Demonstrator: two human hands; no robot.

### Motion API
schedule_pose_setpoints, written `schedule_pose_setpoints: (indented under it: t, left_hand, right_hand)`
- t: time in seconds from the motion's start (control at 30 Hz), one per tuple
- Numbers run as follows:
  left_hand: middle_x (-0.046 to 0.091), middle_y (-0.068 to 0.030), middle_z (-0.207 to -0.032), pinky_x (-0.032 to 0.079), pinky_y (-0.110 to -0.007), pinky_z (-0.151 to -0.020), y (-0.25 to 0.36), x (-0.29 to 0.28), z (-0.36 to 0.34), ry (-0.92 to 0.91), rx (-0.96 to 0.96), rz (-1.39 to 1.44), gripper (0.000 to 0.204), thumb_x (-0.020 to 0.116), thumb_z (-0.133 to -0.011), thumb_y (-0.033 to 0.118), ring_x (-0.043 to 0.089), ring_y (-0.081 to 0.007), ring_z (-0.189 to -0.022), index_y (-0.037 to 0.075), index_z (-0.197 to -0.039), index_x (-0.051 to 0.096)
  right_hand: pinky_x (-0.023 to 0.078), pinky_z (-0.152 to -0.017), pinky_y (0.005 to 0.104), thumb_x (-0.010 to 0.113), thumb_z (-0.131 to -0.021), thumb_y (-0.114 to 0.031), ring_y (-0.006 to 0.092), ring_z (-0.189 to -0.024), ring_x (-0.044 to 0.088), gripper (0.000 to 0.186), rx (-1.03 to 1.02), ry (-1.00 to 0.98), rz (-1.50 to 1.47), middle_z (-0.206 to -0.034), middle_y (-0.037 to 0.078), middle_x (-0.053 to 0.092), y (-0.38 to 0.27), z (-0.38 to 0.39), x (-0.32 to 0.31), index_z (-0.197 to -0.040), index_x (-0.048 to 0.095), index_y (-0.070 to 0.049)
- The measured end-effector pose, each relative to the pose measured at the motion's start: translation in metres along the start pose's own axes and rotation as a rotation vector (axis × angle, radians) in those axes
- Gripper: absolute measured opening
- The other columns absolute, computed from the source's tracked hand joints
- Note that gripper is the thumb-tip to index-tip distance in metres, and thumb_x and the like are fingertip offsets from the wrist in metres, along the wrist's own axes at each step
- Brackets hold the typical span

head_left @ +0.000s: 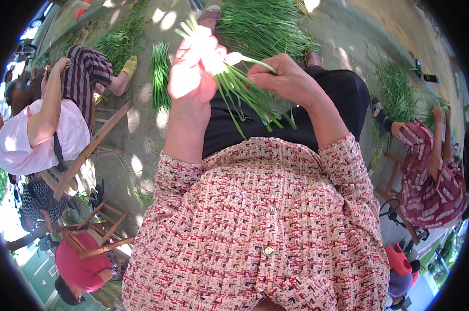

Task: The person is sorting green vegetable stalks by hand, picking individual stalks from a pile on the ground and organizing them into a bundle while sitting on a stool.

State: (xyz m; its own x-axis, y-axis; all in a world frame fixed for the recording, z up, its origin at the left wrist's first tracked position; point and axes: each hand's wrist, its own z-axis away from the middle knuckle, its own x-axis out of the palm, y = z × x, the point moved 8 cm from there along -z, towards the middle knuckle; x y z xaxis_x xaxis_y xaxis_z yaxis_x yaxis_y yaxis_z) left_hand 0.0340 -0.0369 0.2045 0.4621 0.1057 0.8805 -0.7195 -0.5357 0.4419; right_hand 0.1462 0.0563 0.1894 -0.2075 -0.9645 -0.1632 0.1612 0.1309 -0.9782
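From far, I see the left hand closed around the green stalks above the black trousers, the right hand pinching one stalk; pulling too hard could scatter others.

Paved grey ground, dappled with bright patches of sunlight, spreads around the scene. On the left sits a co-worker in a white shirt, dark striped trousers and a yellow slipper, with a wooden chair just beside. Toward the lower left, another person wears a reddish-pink top, near a wooden stool frame. At the right, a third person wears patterned maroon clothing. A red object, its kind unclear, shows at the lower right.
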Motion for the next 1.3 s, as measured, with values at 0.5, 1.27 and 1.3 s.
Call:
schedule_pose_setpoints:
  t: [0.5,1.27,1.3]
  left_hand:
    - [0.052,-0.001,-0.079,0.042,-0.024,-0.06,-0.03,-0.009,0.019,0.266,0.164,-0.655,0.021,0.052,-0.095,0.018,0.048,-0.0097,-0.063,0.0,-0.106,0.054]
    - [0.057,0.0021,-0.072,0.036,-0.019,-0.052,-0.041,0.007,0.019,0.288,0.012,-0.679,0.01,0.064,-0.086,0.009,0.044,-0.004,-0.059,0.001,-0.092,0.063]
    - [0.056,0.0021,-0.072,0.036,-0.019,-0.052,-0.04,0.006,0.019,0.301,0.032,-0.679,0.011,0.064,-0.086,0.01,0.044,-0.0042,-0.059,0.001,-0.093,0.063]
  right_hand:
    - [0.031,-0.048,0.0192,0.052,-0.08,-0.008,0.0043,-0.059,0.044,0.029,0.235,0.245,-0.199,-0.079,-0.002,0.059,0.031,0.0,0.015,-0.105,0.064,0.001]
    - [0.042,-0.065,0.0272,0.054,-0.079,-0.007,0.0115,-0.072,0.048,0.016,0.002,0.139,-0.149,-0.078,0.002,0.055,0.033,-0.006,0.025,-0.091,0.057,0.002]
    - [0.043,-0.065,0.0273,0.057,-0.077,-0.007,0.0117,-0.072,0.049,0.02,-0.051,0.12,-0.18,-0.08,0.002,0.057,0.033,-0.006,0.023,-0.095,0.058,0.002]
